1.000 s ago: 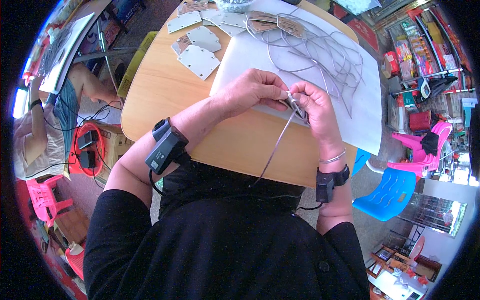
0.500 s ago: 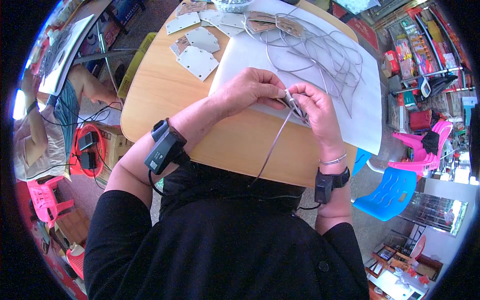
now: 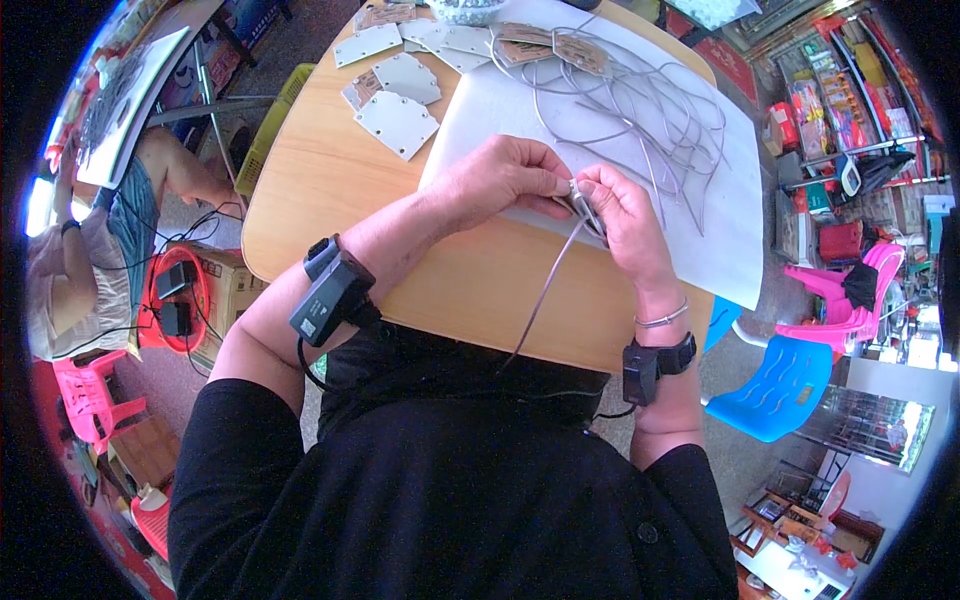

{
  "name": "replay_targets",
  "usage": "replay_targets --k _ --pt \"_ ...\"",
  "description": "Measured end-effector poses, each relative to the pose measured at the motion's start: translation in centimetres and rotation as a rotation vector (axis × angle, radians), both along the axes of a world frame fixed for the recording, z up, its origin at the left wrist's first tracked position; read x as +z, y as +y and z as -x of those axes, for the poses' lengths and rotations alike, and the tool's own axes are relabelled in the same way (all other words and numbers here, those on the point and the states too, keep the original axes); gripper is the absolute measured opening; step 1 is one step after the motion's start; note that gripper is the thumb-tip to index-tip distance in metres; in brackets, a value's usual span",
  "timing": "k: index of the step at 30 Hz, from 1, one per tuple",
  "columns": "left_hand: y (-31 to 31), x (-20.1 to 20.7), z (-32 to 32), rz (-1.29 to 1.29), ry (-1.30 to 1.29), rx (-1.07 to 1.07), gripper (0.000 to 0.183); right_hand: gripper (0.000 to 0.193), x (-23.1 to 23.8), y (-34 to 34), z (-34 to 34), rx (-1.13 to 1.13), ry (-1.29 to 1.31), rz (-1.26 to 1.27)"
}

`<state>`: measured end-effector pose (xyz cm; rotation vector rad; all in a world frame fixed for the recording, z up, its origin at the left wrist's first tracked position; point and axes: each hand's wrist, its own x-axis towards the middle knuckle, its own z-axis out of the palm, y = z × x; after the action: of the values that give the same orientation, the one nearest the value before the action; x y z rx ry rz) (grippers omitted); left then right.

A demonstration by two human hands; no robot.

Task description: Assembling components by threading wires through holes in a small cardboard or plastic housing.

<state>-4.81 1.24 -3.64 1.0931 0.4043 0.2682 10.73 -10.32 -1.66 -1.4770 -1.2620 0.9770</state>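
As the left hand (image 3: 510, 182) and right hand (image 3: 630, 220) pinch a gray cord (image 3: 549, 278) trailing toward seven o'clock, it looks light, pliant, best held near its top.

Wood-toned tabletop (image 3: 320, 200), grey cord (image 3: 552, 275), strongly coloured seating.
Tabletop: light brown, faint streaked grain. Cord: uniform grey. Sheet (image 3: 735, 250): plain white. Flat plates (image 3: 397, 122): off-white, small dark dots near edges. Patterned panels (image 3: 578, 55): brown with pale markings. Shirt (image 3: 450, 500): black. Wrist units (image 3: 332, 300): black. Bracelet (image 3: 661, 319): silver. Chair (image 3: 775, 385): bright blue, wavy lines. Stacked chairs (image 3: 875, 290): pink. Basin (image 3: 203, 300): orange-red. Crate (image 3: 270, 135): yellow-green.
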Motion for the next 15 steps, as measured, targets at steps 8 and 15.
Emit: replay_targets --k 8,15 --pt "0.0 0.4 -0.1 -0.007 0.000 0.008 0.016 0.011 0.8 -0.3 -0.7 -0.022 0.070 0.031" --pt "0.1 -0.4 -0.2 0.023 -0.012 -0.005 0.018 0.012 1.0 -0.4 -0.5 -0.041 0.243 0.001"
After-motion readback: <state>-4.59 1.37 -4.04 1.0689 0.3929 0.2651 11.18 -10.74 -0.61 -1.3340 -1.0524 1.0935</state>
